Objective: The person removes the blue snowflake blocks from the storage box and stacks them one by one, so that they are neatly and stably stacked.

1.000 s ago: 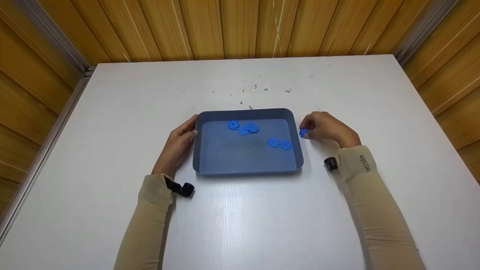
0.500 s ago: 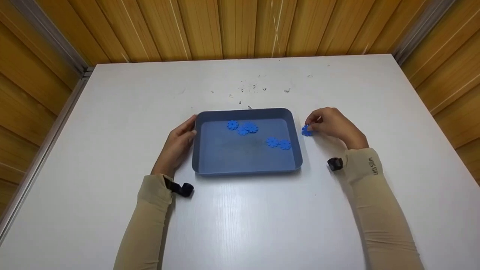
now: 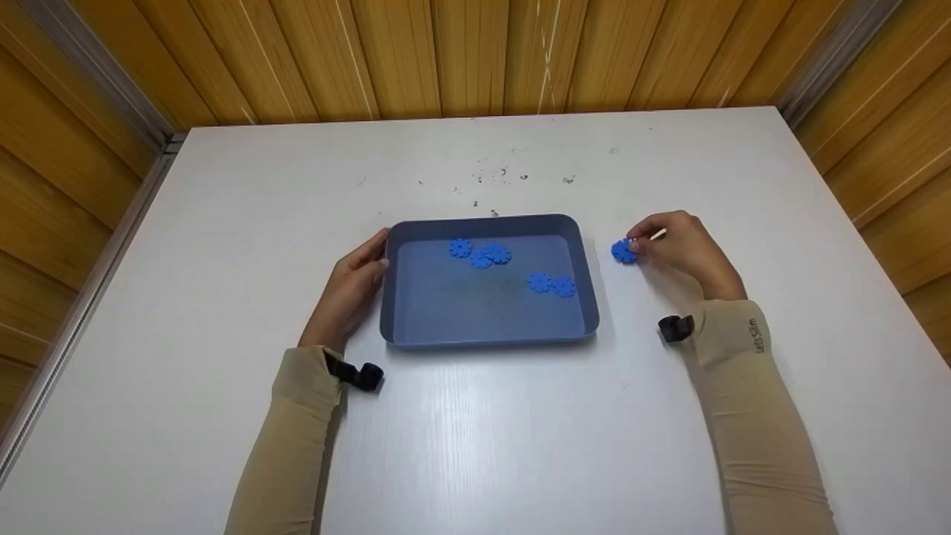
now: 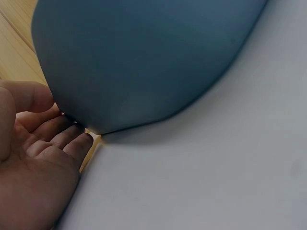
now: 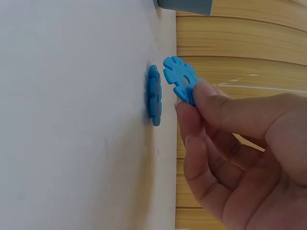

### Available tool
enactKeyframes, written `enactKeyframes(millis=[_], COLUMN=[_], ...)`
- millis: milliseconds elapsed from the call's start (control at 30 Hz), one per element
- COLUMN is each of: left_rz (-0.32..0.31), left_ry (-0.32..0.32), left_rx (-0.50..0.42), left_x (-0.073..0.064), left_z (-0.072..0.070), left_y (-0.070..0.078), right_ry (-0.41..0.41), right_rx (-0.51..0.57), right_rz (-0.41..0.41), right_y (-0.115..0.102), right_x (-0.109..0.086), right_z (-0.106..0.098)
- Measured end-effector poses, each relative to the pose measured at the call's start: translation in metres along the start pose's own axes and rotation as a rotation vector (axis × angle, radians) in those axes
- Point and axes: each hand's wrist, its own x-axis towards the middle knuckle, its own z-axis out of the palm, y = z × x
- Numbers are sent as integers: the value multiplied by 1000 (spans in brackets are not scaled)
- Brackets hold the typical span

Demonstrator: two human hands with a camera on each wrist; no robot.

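My left hand (image 3: 345, 286) rests against the outer left side of a grey-blue rectangular tray (image 3: 490, 344), its loosely bent fingers touching the wall in the left wrist view (image 4: 53, 158). Several blue notched plastic discs, snowflake-shaped building pieces, lie inside: a group near the back (image 3: 496, 253) and a pair toward the right (image 3: 540, 281). Right of the tray, thumb and forefinger of my right hand (image 3: 683, 249) pinch one blue notched disc (image 5: 181, 78) by its edge. Beside it in the right wrist view, another blue disc (image 5: 154, 96) lies on the table.
The white table (image 3: 475, 431) carries dark specks (image 3: 524, 177) behind the tray. Yellow wood-look panels (image 3: 475, 59) stand along the back and sides. Each wrist wears a small black camera, the left one (image 3: 368, 377) near the tray's front left corner.
My right hand has moved right, away from the tray's right wall, with the pinched disc. My left hand and the tray stay in place; the discs inside have not moved.
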Motion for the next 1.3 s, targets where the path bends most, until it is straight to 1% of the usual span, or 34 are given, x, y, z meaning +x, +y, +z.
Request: enactKeyframes(millis=[100, 267, 467, 667, 800, 967, 1100, 1300], left_rz=[-1, -17, -22, -9, -13, -26, -28, -18], left_ry=[6, 21, 14, -4, 10, 21, 22, 21], left_rx=[7, 12, 7, 2, -20, -13, -11, -5], left_x=[0, 0, -1, -2, -1, 0, 0, -1], left_z=[0, 0, 0, 0, 1, 1, 1, 1], left_y=[0, -1, 1, 1, 1, 0, 1, 1], right_ry=[2, 17, 14, 3, -17, -37, -42, -15], right_rx=[9, 31, 58, 85, 91, 78, 83, 87], right_rz=[19, 20, 42, 68, 93, 114, 122, 104], right_y=[4, 9, 13, 13, 12, 10, 9, 8], right_x=[1, 2, 2, 2, 2, 3, 3, 3], right_z=[1, 1, 3, 3, 3, 4, 5, 5])
